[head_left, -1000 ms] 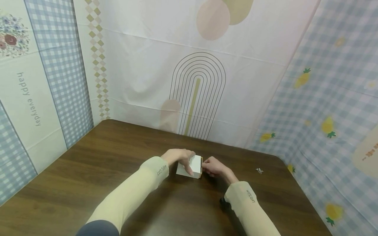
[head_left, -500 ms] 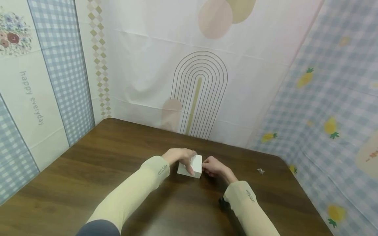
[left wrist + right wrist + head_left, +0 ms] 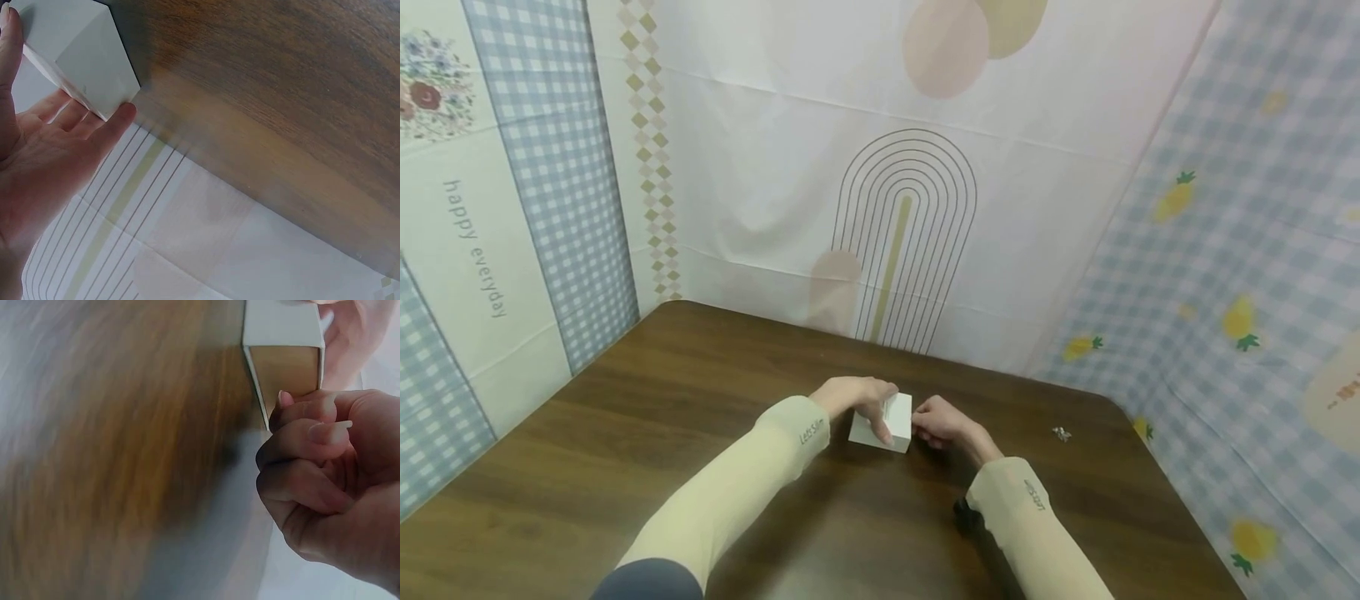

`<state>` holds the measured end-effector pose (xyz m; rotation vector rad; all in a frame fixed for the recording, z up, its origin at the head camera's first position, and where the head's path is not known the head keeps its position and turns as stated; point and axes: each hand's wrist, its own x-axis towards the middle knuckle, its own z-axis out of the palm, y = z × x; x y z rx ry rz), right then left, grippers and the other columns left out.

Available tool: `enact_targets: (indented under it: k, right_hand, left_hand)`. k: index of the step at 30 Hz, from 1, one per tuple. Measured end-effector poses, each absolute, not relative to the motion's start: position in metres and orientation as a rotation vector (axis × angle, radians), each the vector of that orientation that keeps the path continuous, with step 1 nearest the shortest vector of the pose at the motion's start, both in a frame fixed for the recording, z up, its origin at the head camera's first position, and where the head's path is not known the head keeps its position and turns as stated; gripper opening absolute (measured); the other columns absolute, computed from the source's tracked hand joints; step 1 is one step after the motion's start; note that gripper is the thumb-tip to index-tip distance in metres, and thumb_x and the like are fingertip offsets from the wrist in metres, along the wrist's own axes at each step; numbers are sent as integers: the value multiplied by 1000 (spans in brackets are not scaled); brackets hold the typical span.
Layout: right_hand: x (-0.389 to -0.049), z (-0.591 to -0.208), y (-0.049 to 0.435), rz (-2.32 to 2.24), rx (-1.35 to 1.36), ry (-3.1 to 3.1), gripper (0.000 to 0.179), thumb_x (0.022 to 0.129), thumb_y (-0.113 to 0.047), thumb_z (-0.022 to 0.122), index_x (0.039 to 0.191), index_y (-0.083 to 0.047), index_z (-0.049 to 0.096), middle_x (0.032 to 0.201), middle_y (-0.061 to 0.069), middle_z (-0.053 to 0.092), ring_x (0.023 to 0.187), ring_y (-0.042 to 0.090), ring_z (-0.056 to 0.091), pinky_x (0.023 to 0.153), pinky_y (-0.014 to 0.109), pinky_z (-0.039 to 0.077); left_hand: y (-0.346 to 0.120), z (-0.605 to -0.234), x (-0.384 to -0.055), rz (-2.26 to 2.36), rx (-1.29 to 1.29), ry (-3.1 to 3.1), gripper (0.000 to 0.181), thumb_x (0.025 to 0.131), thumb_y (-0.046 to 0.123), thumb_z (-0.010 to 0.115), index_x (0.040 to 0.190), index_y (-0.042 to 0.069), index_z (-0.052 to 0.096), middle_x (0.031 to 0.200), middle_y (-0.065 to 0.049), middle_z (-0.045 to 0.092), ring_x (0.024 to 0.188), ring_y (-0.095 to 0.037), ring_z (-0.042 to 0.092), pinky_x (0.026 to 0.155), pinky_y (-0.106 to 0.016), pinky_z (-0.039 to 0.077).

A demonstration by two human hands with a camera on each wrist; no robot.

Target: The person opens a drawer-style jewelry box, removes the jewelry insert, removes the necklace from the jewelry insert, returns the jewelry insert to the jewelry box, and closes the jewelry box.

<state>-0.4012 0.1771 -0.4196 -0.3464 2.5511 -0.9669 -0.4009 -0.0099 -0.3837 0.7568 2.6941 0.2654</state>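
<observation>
A small white box point(image 3: 898, 413) lies on the brown table, and the left hand point(image 3: 856, 397) grips it from above, thumb on the near side. In the left wrist view the fingers point(image 3: 115, 125) spread along the far side of the box. At the box's right end is the right hand point(image 3: 943, 422), its fingers curled. The right wrist view shows a tan inner panel point(image 3: 284, 365) set within the white sleeve, with the curled forefinger and thumb tip right at its lower edge.
A small shiny silvery item point(image 3: 1061, 433) lies on the table point(image 3: 700, 375) to the right. Patterned cloths point(image 3: 760, 167) hang behind the table and at both sides. A dark device point(image 3: 967, 517) sits at the right wrist.
The tan inner part that stuck out of the box's right end has slid left into the white sleeve. The right hand has shifted slightly left; the left hand keeps its grip.
</observation>
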Motion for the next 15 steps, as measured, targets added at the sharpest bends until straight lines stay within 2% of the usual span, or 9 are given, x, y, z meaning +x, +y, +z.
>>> enact_targets:
  k: [4,9,12,15]
  right_hand:
    - [-400,-413,176,-841,-381,2657,27,90,-9,52,68,0,64,48,-1,48,38,11,40,36,22,35]
    - [-401,-400,173,-705,-410,2807,29,92,-15,56,66,-5,64,50,-2,50,41,11,45,39,21,39]
    - [-401,-386,170,-719,-469,2864,31,95,-19,56,69,-3,64,50,-2,50,42,9,45,41,21,38]
    - [-403,-367,166,-777,-569,2905,34,98,-21,53,72,-2,64,52,2,54,42,12,48,42,22,41]
  left_hand:
    - [-11,-384,-402,265,746,2686,82,70,48,83,134,12,45,118,-5,60,110,-19,56,97,-33,47]
    - [-14,-384,-403,238,758,2662,84,74,50,79,138,11,42,125,-7,58,117,-21,55,101,-35,45]
    - [-17,-384,-403,205,753,2654,93,75,54,76,146,10,34,141,-9,51,135,-26,43,113,-40,36]
    - [-20,-384,-404,184,725,2646,104,75,60,73,153,12,23,155,-11,35,147,-32,24,120,-47,23]
